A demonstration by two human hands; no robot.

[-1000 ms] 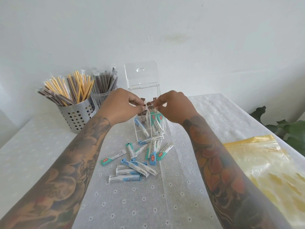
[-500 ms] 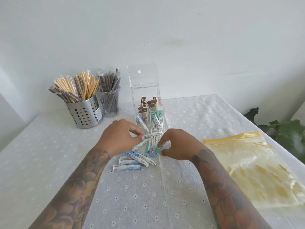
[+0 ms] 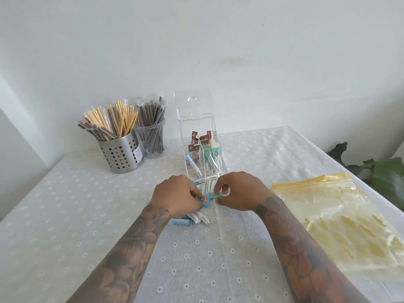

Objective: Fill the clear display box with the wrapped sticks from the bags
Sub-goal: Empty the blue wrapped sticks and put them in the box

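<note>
The clear display box [image 3: 197, 119] stands at the table's middle back with its lid up. Brown wrapped sticks [image 3: 202, 139] fill its rear cells, and blue and teal ones [image 3: 211, 160] lean in the front cells. A pile of blue, teal and white wrapped sticks [image 3: 202, 219] lies on the cloth just in front of the box. My left hand [image 3: 175, 195] and my right hand [image 3: 237, 191] are both down on this pile, fingers curled, pinching teal and white sticks [image 3: 207, 196] between them. Part of the pile is hidden under my hands.
A perforated steel cup [image 3: 120, 155] of yellow and brown straws and a clear cup [image 3: 152, 138] of dark straws stand at the back left. A yellow-topped zip bag [image 3: 341, 217] lies flat on the right. Green leaves [image 3: 380, 171] show past the table's right edge.
Both hands dropped from the box's top down to the pile on the cloth and closed their fingers on several sticks there.
</note>
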